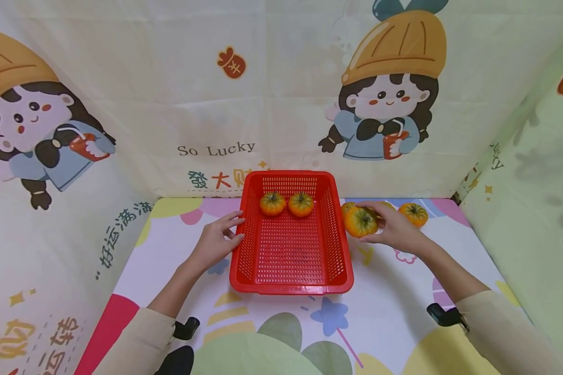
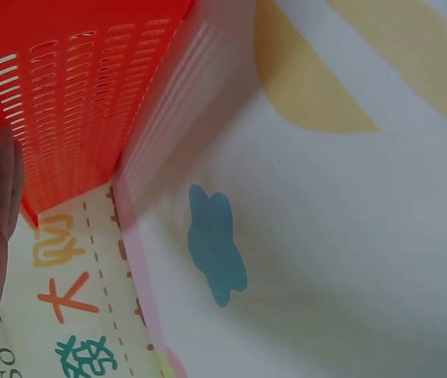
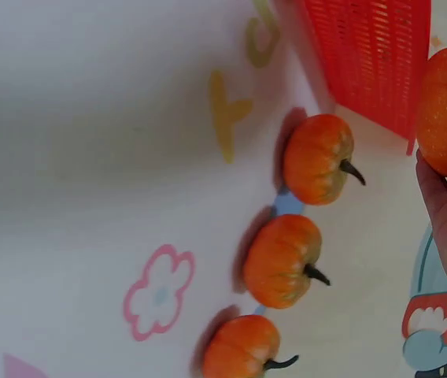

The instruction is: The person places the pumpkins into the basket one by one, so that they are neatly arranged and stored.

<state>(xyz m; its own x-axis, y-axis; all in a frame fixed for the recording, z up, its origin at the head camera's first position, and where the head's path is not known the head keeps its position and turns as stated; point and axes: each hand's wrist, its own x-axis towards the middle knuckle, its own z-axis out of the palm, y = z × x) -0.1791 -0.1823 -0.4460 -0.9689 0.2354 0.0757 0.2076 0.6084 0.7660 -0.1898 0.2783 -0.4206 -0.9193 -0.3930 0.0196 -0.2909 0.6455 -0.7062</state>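
Note:
Two small orange pumpkins, a left one (image 1: 272,203) and a right one (image 1: 301,204), sit side by side at the far end of a red plastic basket (image 1: 291,289). My right hand (image 1: 394,228) grips another small pumpkin (image 1: 360,222) just right of the basket's right rim; the right wrist view shows this pumpkin (image 3: 446,114) raised off the table with thumb and fingers around it. At the basket's left wall, my left hand (image 1: 218,238) touches the rim with extended fingers. Its fingers (image 2: 1,177) lie against the slotted wall in the left wrist view.
Three more pumpkins, a near one (image 3: 318,160), a middle one (image 3: 282,261) and an end one (image 3: 241,347), stand in a row right of the basket. A printed cloth wall (image 1: 291,104) rises behind the table (image 1: 187,291), which has a colourful patterned cover.

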